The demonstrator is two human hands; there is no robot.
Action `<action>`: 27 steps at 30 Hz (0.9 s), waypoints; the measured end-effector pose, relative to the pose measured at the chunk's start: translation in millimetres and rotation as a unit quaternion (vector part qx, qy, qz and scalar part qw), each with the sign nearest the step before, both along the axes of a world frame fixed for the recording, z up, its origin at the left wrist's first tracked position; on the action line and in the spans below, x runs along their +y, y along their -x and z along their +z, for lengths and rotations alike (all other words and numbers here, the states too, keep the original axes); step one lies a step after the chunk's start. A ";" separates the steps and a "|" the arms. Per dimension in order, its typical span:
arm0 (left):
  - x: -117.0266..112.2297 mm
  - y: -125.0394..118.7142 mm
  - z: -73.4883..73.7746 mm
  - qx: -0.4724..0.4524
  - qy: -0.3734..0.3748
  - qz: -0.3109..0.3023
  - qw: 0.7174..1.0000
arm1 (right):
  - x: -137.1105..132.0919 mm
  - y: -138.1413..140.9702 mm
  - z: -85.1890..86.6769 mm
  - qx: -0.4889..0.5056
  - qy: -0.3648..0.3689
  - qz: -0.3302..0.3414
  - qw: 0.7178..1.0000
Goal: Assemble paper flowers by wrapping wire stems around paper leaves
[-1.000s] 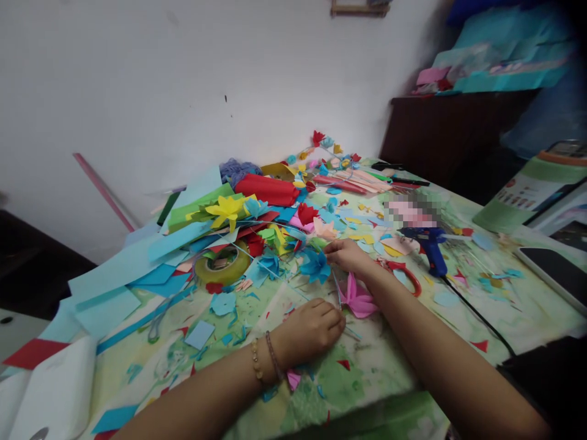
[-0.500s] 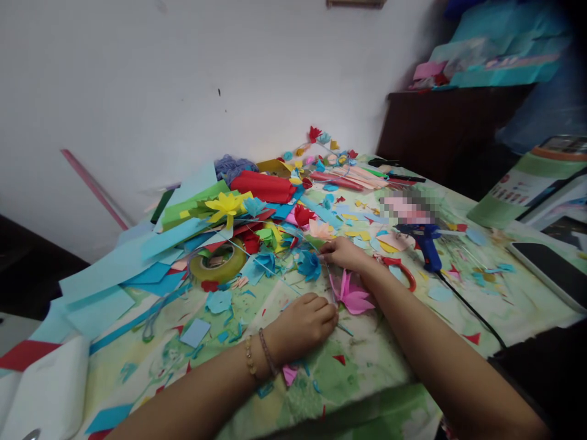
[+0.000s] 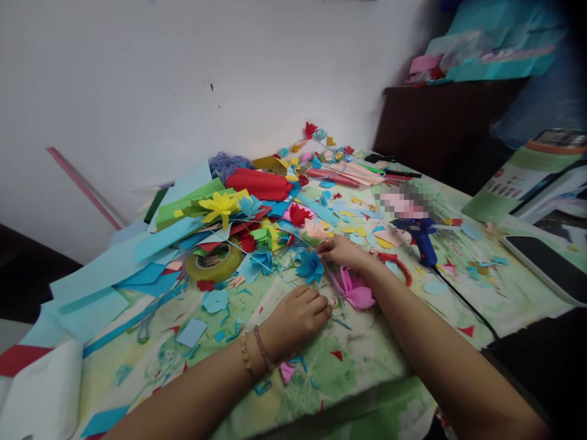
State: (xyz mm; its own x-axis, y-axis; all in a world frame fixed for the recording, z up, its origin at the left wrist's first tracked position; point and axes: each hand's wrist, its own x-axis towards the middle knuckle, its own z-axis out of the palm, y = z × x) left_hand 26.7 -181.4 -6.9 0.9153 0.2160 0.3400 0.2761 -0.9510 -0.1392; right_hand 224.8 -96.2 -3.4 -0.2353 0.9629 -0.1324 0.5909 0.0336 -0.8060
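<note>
My left hand (image 3: 298,318) rests on the table with its fingers curled, pinching the near end of a thin stem (image 3: 334,287). My right hand (image 3: 342,252) lies farther out with fingers closed on the stem's far end, right beside a blue paper flower (image 3: 309,264). A pink paper flower (image 3: 355,292) lies between my two forearms, just under the right wrist. Red-handled scissors (image 3: 398,266) sit right of my right wrist.
A blue glue gun (image 3: 422,235) with a black cord lies to the right. A tape roll (image 3: 214,264) sits left of the flowers. Coloured paper sheets (image 3: 128,256), a red roll (image 3: 259,183) and scraps cover the table's far left. A dark tablet (image 3: 545,266) lies at the right edge.
Both hands hold nearly the same pose. The view has drifted slightly, so everything sits a little more to the left and higher.
</note>
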 end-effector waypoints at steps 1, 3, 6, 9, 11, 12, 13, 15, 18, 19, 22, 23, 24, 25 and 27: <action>0.2 0.1 -0.6 -0.004 0.002 0.000 1.000 | 0.2 0.1 -2.4 0.000 0.002 -0.004 1.000; 0.5 0.5 -2.2 -0.012 0.008 0.005 1.000 | 1.1 -0.1 -7.5 0.002 0.006 -0.008 1.000; 0.1 0.1 -4.0 -0.008 0.012 0.026 1.000 | 3.1 -0.7 -13.3 0.008 0.007 -0.004 1.000; -1.4 -3.3 -4.2 0.017 0.006 0.061 0.998 | 4.9 -1.2 -16.1 0.016 0.011 0.004 1.000; -2.4 -6.3 -3.7 0.029 0.005 0.083 0.996 | 5.5 -1.5 -17.1 0.023 0.015 0.010 1.000; -2.9 -7.6 -3.5 0.032 0.006 0.091 0.995 | 5.7 -1.6 -17.5 0.026 0.016 0.013 0.999; -3.3 -8.6 -3.4 0.037 0.008 0.093 0.995 | 5.9 -1.6 -18.0 0.028 0.017 0.016 0.999; -4.1 -9.4 -3.3 0.048 0.010 0.091 0.995 | 6.4 -1.8 -19.1 0.030 0.017 0.018 0.999; -6.1 -8.5 -3.5 0.062 0.008 0.090 0.994 | 7.1 -2.1 -20.1 0.028 0.017 0.012 0.999; -7.0 -8.0 -3.7 0.065 0.008 0.091 0.994 | 7.1 -2.1 -20.0 0.026 0.017 0.010 0.999; -9.9 -6.8 -4.3 0.064 0.017 0.097 0.993 | 6.1 -1.8 -17.7 0.023 0.020 0.005 1.000; -10.6 -6.7 -4.4 0.059 0.022 0.101 0.993 | 5.3 -1.5 -16.2 0.022 0.022 0.005 1.000; -11.1 -6.7 -4.4 0.052 0.029 0.107 0.992 | 4.5 -1.1 -14.5 0.021 0.024 0.005 0.999; -11.2 -7.0 -4.4 0.043 0.040 0.114 0.992 | 3.6 -0.7 -12.7 0.021 0.025 0.005 0.999; -10.7 -7.7 -4.3 0.029 0.069 0.125 0.989 | 2.1 0.1 -9.3 0.019 0.023 0.005 1.000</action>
State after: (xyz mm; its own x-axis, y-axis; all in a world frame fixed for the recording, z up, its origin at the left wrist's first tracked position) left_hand 34.3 -192.1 -11.2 0.8441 0.4794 0.2402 0.5012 -0.8646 -0.0352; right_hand 224.7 -94.1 -12.7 -0.2502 0.9536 -0.1677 0.5595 0.0011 -0.8288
